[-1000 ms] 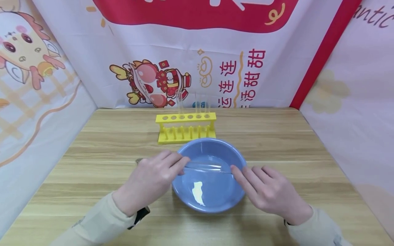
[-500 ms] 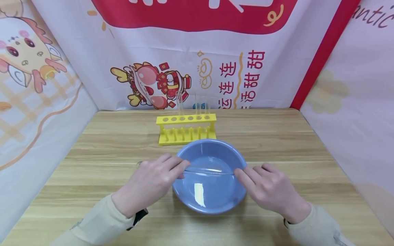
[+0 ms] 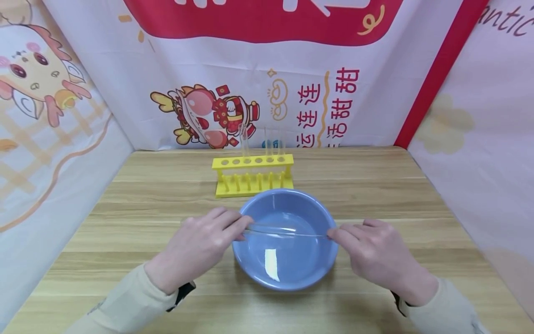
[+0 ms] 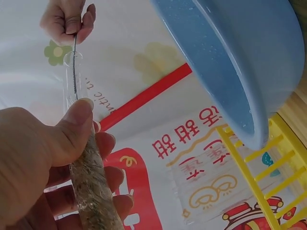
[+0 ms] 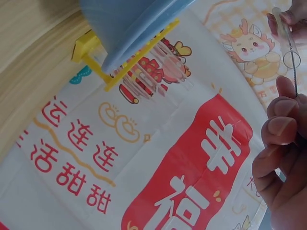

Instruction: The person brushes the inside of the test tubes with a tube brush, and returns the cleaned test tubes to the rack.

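Over the blue basin (image 3: 300,264), my left hand (image 3: 204,241) grips a clear glass test tube (image 3: 267,229) lying roughly level. Inside the tube, the left wrist view shows the dense bristles of a test tube brush (image 4: 93,187), beneath my left fingers. Its thin twisted wire handle comes out of the tube's open mouth. My right hand (image 3: 377,250) pinches the end of that wire near the basin's right rim. In the right wrist view, the wire (image 5: 295,85) runs from my right fingertips into the round tube mouth. The tube's closed end is hidden in the head view.
Behind the basin stands a yellow test tube rack (image 3: 252,162) with several clear test tubes (image 3: 269,141) upright in it. Everything rests on a wooden table (image 3: 137,195). Printed cloth (image 3: 375,102) hangs at the back and on both sides.
My right hand has moved to the right, and more of the brush's wire shows between the hands. My left hand has shifted slightly left with the tube. The basin and rack stay put.
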